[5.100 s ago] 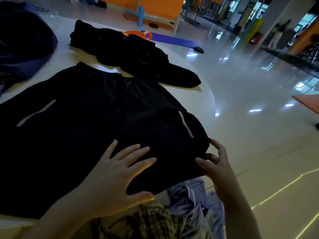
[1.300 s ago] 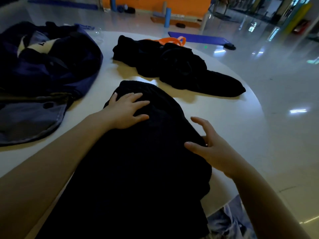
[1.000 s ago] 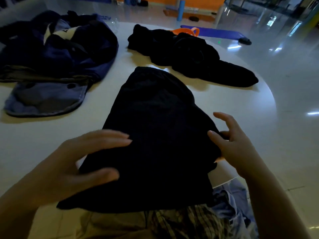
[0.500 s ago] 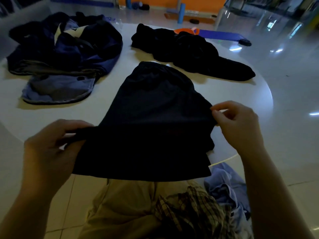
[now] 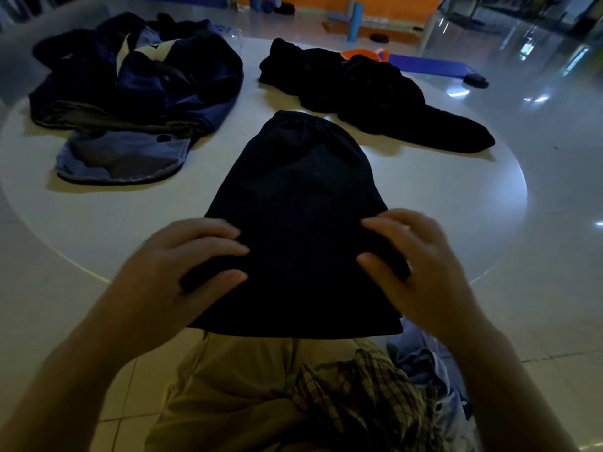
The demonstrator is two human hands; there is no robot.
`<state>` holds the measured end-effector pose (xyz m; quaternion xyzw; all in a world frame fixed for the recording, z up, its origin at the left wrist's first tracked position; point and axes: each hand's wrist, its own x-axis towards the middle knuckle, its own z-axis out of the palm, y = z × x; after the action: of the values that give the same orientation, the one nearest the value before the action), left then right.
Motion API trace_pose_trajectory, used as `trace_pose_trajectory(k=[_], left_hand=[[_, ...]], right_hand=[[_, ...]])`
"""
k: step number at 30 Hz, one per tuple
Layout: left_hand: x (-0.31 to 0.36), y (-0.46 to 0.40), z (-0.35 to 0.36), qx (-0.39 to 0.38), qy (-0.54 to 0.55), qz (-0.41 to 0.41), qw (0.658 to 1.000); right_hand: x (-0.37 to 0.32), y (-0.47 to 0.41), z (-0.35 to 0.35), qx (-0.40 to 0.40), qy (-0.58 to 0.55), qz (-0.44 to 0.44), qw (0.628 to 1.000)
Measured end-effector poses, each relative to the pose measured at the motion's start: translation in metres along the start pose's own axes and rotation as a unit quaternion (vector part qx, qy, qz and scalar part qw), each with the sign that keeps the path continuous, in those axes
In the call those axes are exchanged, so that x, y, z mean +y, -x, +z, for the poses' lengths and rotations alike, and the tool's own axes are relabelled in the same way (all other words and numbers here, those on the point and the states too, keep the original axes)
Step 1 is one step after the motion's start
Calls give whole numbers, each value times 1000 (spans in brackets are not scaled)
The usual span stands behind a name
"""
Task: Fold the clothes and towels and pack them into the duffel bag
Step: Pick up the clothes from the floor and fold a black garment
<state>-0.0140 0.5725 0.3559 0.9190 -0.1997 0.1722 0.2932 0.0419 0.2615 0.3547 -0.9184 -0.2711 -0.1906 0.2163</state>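
A pair of black shorts, folded lengthwise, lies on the round white table. Its waistband points away from me and its lower end hangs over the near edge. My left hand grips the shorts' left side, fabric bunched between fingers and thumb. My right hand grips the right side the same way. The navy duffel bag sits slumped at the back left of the table.
A crumpled black garment lies at the back right. In front of the bag lies a flat blue-grey piece. Plaid cloth and light blue cloth rest in my lap. Glossy floor surrounds the table.
Both hands took hold of the shorts' side edges and lifted them. They now sit closer together over the lower part, still gripping the fabric.
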Motion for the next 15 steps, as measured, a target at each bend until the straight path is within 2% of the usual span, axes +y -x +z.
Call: trace_pose_trajectory(k=[2,4,7,15], left_hand=[[6,-12,17,-69,-67,48,994],[-6,-11,30,-145,-66,40,986],[-14,-1,38,-159,-35,43,986],[-10,14,46,-94,-72,112,987]], right_hand=[[-1,5,12,-122,11,-69,990],[5,17,18,-199,10,-84,976],[17,32,18,-176,19,-94,980],[15,38,21,-49,-6,-180,982]])
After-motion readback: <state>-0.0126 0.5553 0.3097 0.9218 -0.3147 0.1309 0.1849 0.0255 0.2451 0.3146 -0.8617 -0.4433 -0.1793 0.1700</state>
